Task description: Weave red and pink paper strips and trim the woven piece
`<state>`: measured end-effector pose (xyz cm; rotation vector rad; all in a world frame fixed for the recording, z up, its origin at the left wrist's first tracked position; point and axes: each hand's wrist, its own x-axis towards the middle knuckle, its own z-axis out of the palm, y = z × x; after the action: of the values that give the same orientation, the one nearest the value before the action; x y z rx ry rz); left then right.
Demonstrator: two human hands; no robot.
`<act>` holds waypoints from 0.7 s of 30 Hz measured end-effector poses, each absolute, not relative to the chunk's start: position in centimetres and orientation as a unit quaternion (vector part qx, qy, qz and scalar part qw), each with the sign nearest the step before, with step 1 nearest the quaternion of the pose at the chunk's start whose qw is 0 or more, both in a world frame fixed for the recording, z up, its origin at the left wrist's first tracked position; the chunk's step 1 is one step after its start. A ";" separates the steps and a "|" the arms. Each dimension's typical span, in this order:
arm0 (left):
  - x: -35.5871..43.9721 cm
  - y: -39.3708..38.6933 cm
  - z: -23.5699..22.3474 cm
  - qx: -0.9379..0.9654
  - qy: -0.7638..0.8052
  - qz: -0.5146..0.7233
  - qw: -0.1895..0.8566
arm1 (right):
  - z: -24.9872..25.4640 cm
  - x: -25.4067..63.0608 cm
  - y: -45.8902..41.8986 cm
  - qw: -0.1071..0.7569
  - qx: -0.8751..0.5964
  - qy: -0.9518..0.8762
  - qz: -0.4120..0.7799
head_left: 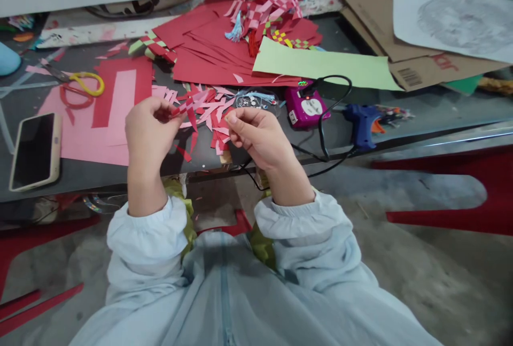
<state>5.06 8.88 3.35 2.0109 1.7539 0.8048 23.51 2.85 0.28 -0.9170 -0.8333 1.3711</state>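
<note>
My left hand (150, 129) is closed, its fingertips pinching a woven pink-and-red paper piece (190, 104) over the front part of the table. Close by on the right, my right hand (258, 135) is also closed, thumb against forefinger, with a tiny pale thing at the tips that is too small to name. Below and between both hands lies a heap of cut pink and red paper scraps (212, 113). Behind my right hand, a clear packet (256, 100) holds light-blue tassels and small bits.
Left are scissors (82, 88), a phone (35, 151) and pink sheets (88, 145). Behind lie red sheets (200, 52), woven strips (268, 1) and a green sheet (320, 62). Right are a purple power adapter (306, 108), a blue glue gun (360, 124) with cords, and cardboard (372, 14).
</note>
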 end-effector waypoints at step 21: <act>4.7 7.1 3.4 0.754 0.555 0.350 0.005 | 0.5 23.5 2.6 0.579 -0.378 -0.377 0.616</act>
<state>4.66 7.13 3.44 2.3617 1.7388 1.0955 23.50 2.65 0.46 -0.8842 -0.8820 1.4416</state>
